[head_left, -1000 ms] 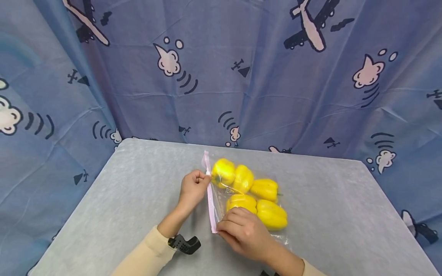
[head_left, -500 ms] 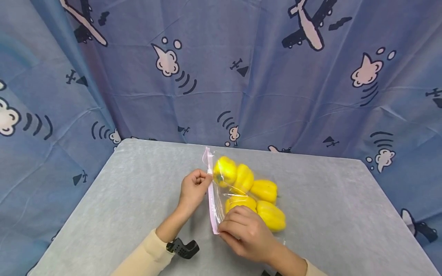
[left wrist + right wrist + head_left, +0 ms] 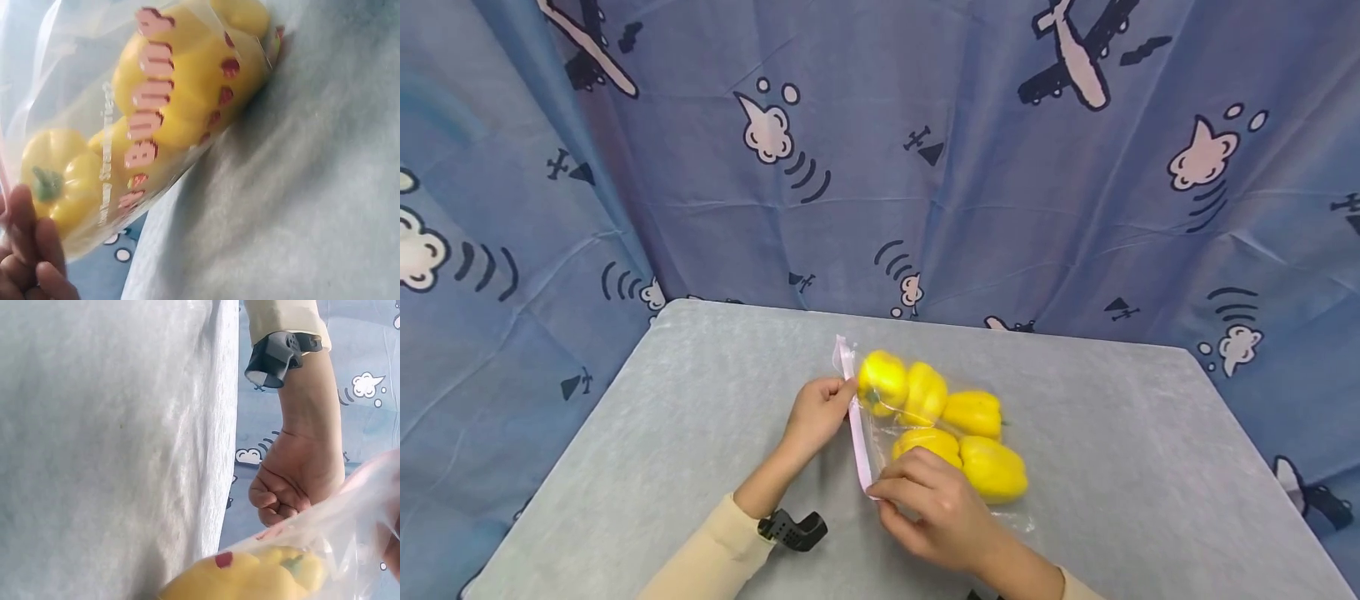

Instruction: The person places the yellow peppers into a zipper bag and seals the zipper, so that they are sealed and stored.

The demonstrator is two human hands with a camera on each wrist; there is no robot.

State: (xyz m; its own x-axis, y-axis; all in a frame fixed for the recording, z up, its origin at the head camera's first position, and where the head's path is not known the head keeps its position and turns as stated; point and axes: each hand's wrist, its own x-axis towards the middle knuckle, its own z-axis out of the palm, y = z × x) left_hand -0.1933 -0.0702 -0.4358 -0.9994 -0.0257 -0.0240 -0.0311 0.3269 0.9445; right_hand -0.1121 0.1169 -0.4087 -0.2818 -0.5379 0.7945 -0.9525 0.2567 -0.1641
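Note:
A clear zip bag (image 3: 880, 429) holds several yellow bell peppers (image 3: 992, 469). Pink and red lettering on its side shows in the left wrist view, beside a pepper with a green stem (image 3: 49, 184). The bag's mouth, edged by a pink zip strip (image 3: 859, 446), faces left. My left hand (image 3: 816, 414) pinches this strip in its upper part, between thumb and forefinger. At the strip's near end, my right hand (image 3: 936, 504) pinches the corner and overlaps the peppers behind it. Only a sliver of the right hand (image 3: 392, 550) shows in the right wrist view.
Grey cloth covers the table (image 3: 1120, 442) around the bag. Behind the table hangs a blue curtain (image 3: 850, 167) printed with planes and clouds. A black wrist camera (image 3: 793, 531) sits on the left forearm.
The strip's far end rises slightly at first, then sinks and tips left. Fingers of both hands stay on the strip; the peppers shift a little with the bag.

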